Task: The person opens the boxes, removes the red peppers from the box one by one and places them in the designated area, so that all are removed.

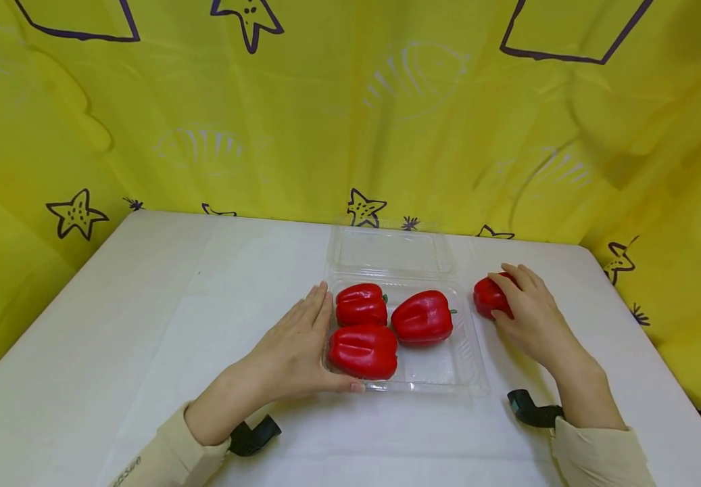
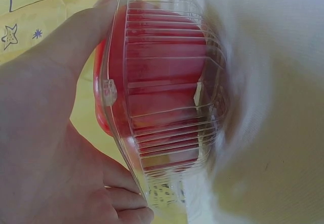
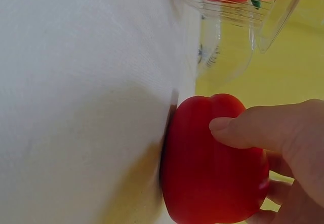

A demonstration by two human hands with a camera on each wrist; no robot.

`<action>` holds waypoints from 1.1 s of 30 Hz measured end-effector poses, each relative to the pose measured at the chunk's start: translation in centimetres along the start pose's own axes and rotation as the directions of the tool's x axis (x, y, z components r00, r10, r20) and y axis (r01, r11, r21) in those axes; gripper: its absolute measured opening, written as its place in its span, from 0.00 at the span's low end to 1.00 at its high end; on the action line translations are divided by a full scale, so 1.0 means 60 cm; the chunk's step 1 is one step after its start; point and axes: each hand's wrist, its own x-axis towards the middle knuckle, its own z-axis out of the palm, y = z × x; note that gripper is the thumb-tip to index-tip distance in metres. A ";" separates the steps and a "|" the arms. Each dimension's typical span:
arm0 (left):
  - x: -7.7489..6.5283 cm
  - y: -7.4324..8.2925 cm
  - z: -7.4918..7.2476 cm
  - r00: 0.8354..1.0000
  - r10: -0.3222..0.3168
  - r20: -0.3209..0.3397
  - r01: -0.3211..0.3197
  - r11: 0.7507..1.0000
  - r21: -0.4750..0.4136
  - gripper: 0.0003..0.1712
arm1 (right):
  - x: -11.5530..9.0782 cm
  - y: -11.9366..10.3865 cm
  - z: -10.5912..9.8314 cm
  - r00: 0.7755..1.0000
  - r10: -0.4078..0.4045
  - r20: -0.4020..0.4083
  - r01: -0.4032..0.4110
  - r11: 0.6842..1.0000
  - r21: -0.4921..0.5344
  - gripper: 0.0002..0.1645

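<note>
- The right hand [image 1: 535,321] is gripping a glossy, lobed red pepper [image 3: 215,168].
- The left hand [image 1: 295,348], spread wide, is touching a clear container [image 1: 432,370] holding three more peppers [image 1: 422,318].

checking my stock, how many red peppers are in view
4. In the clear container: a far-left pepper, a near-left pepper and a right pepper. The fourth pepper is outside it, to the right, gripped by the right hand.

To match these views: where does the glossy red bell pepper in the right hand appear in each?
Head: red bell pepper, right of centre, slightly low.
Left wrist: not visible.
Right wrist: low, right of centre.
Shared landmark: clear rectangular plastic container, lower centre, middle and top right respectively.
</note>
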 end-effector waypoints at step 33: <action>0.001 -0.003 0.001 0.999 0.041 -0.023 -0.041 0.999 0.019 0.76 | -0.006 -0.090 -0.044 0.979 -0.191 -0.068 0.198 0.971 0.132 0.32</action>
